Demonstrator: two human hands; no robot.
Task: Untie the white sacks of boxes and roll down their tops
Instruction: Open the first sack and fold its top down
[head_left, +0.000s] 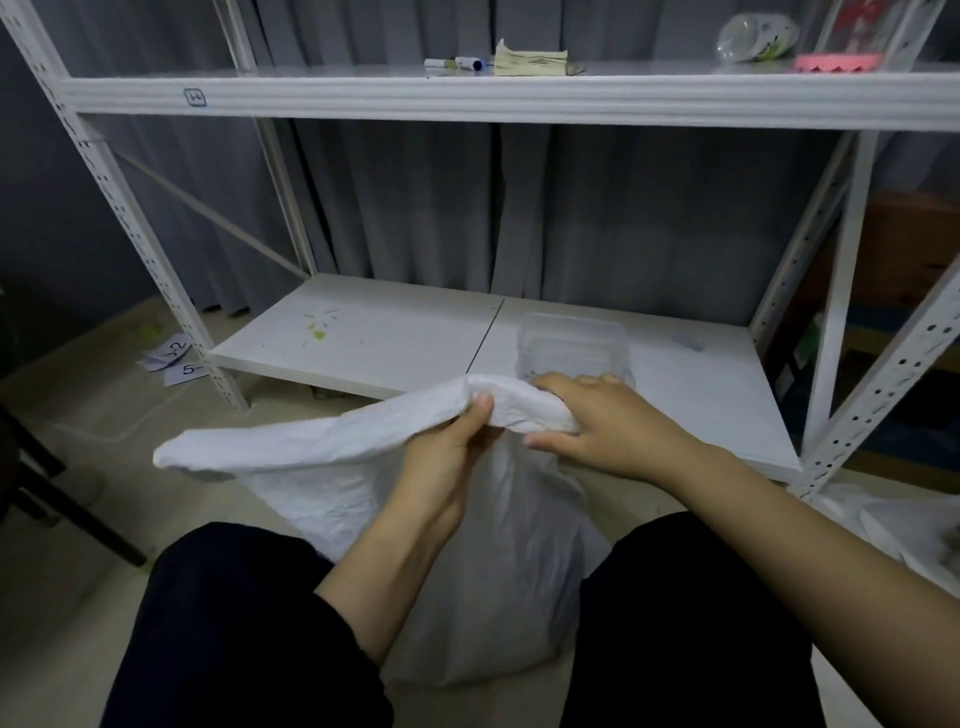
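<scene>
We are crouching before a white shelf rack (467, 96), a white sack (363, 478) standing on the floor between our knees. Our left hand (447, 441) is pinching the sack's rim, thumb on top; our right hand (597, 415) is closing over the folded edge alongside, likely so both can turn the top down evenly.

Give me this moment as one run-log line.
stage: rolling top | left hand: gripping rim of white sack | right hand: gripping rim | sack: open, on floor between knees
</scene>
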